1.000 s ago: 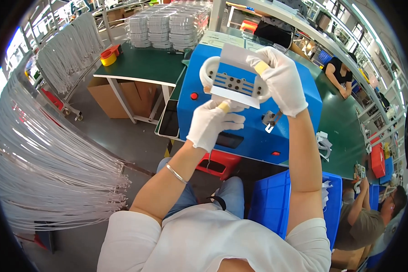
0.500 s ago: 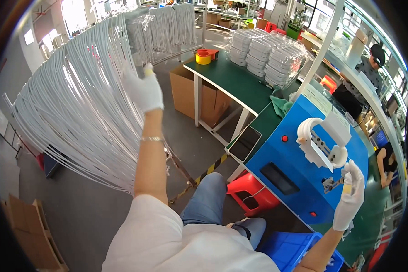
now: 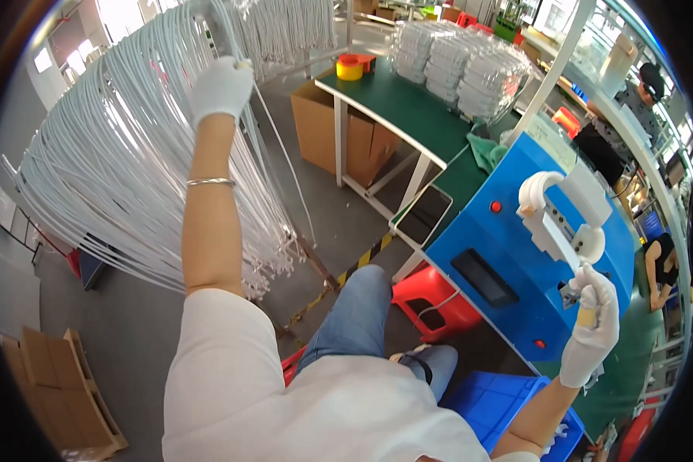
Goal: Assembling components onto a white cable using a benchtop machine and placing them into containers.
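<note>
My left hand [image 3: 222, 88], in a white glove, is raised at the top of a rack of hanging white cables [image 3: 92, 154]. Its fingers are curled shut on a white cable, and one strand [image 3: 285, 146] swings away from the bundle beside it. On the right, my gloved right hand [image 3: 593, 323] is closed with its fingertips against the front of a blue machine [image 3: 470, 223]. Just above those fingertips are the machine's white curved guide [image 3: 539, 208] and a small metal fitting. Whatever the right fingers pinch is hidden.
A green-topped table [image 3: 393, 115] carries stacked clear plastic trays [image 3: 462, 69] and a yellow tape roll [image 3: 349, 69]. A red stool [image 3: 431, 304] and a blue bin [image 3: 485, 404] stand near my legs. Cardboard boxes [image 3: 61, 385] lie at lower left. Other people sit at far right.
My left hand has moved up and left, and a single cable strand now hangs apart from the bundle. My right hand stays by the machine, with its fingertips a little lower.
</note>
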